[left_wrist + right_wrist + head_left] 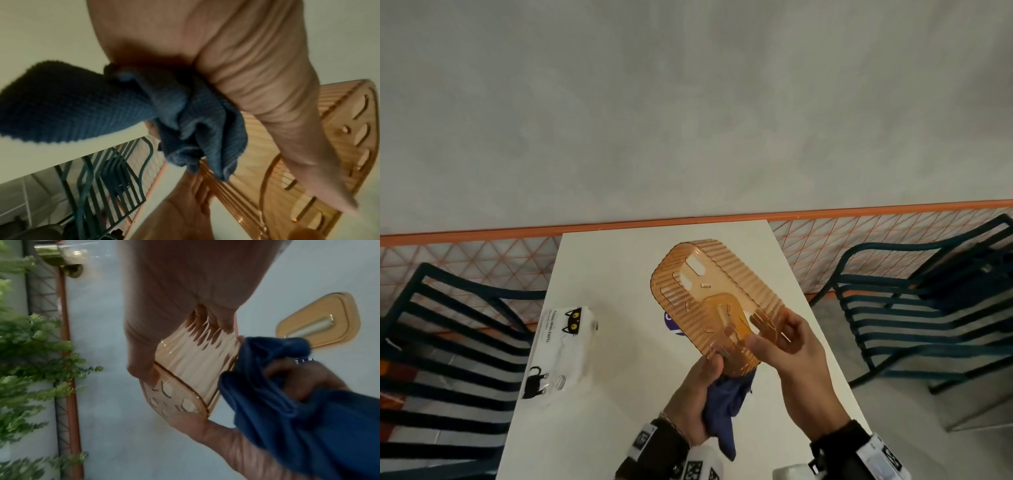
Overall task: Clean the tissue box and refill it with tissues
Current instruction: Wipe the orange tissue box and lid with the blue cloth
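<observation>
Left hand (697, 399) nearest, fingers bunched round blue cloth (726, 407), thumb pressed on the near end of the amber tissue box (717, 301). Right hand (796, 356) clamps box's near right wall, thumb on its slotted face. Box is in the air above white table (599, 377), tilted away. Tissue pack (563, 349) lies on table's left edge, well apart. Amber lid (320, 321) lies flat on table.
</observation>
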